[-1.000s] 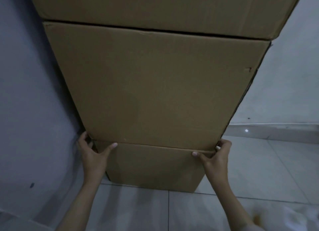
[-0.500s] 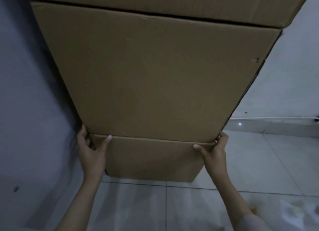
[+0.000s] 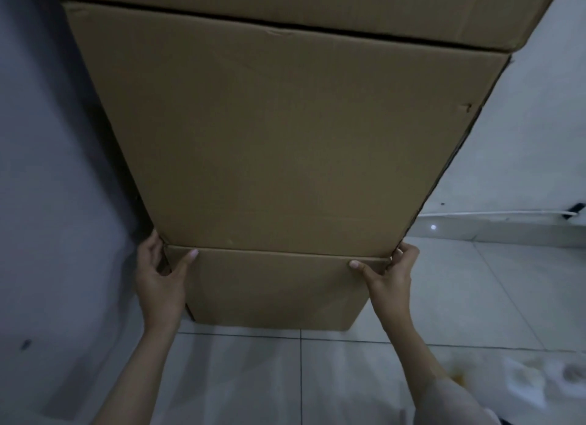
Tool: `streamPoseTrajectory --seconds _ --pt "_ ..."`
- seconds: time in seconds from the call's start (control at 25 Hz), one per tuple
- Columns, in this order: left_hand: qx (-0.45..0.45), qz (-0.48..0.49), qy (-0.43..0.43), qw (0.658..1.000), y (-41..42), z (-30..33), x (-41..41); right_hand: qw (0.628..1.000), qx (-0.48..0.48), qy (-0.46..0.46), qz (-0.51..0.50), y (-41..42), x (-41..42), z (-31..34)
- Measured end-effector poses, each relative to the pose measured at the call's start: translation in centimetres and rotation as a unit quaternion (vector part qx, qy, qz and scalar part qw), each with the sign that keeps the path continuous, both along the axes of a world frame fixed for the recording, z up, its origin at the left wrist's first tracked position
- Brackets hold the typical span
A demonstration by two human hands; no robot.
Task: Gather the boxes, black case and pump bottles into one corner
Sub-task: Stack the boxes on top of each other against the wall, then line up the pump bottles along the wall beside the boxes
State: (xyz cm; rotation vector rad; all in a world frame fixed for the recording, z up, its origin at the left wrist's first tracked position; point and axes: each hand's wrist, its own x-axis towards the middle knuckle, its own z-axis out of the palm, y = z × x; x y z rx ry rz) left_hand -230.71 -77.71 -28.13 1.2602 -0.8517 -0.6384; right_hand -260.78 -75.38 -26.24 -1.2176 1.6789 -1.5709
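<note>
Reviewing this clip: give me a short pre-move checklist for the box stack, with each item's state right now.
1. Left hand holds the bottom box at its left corner: ok.
2. Right hand holds its right corner: ok.
3. Middle box sits on the bottom box: ok.
4. Top box squarely seated: cannot tell, mostly out of frame.
5. Stack close to the left wall: ok.
6. Grip firm enough to shift three boxes: cannot tell.
</note>
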Motion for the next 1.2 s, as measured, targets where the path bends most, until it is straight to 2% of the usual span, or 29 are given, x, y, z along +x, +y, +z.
streamPoseTrajectory --seconds 0.24,0.36,0.48,0.56,0.68,0.84,0.96,1.08,1.2 --pt "0.035 0.018 -0.024 0.999 -0.6 -0.1 -0.5 0.999 0.045 0.017 0.023 -0.2 0.1 0.8" --pt "0.064 0.069 -0.094 0.991 -0.1 0.2 -2.0 0.995 0.068 0.024 0.070 0.5 -0.2 0.4" --pt "0.068 0.113 -0.143 0.981 2.0 2.3 -7.8 0.986 0.130 0.049 0.095 2.2 -1.9 0.1" --pt "0.063 0.060 -0.148 0.985 4.5 3.4 -12.7 0.979 0.161 0.097 0.073 3.6 -4.3 0.9" --pt "0.044 -0.124 -0.197 0.972 7.2 2.0 -18.1 0.988 0.093 0.121 0.013 7.0 -8.6 2.7" --pt "0.055 -0.302 -0.227 0.924 8.4 1.2 -23.5 0.986 0.007 0.155 -0.064 12.3 -13.3 4.6" --pt "0.043 -0.424 -0.232 0.874 8.9 1.5 -27.6 0.975 -0.002 0.166 -0.145 15.6 -17.0 4.4" --pt "0.054 -0.532 -0.288 0.794 9.0 1.6 -32.4 0.963 0.052 0.140 -0.223 18.7 -20.5 2.3" --pt "0.087 -0.614 -0.338 0.708 8.7 0.9 -37.7 0.955 0.147 0.127 -0.223 21.6 -23.3 -0.5"
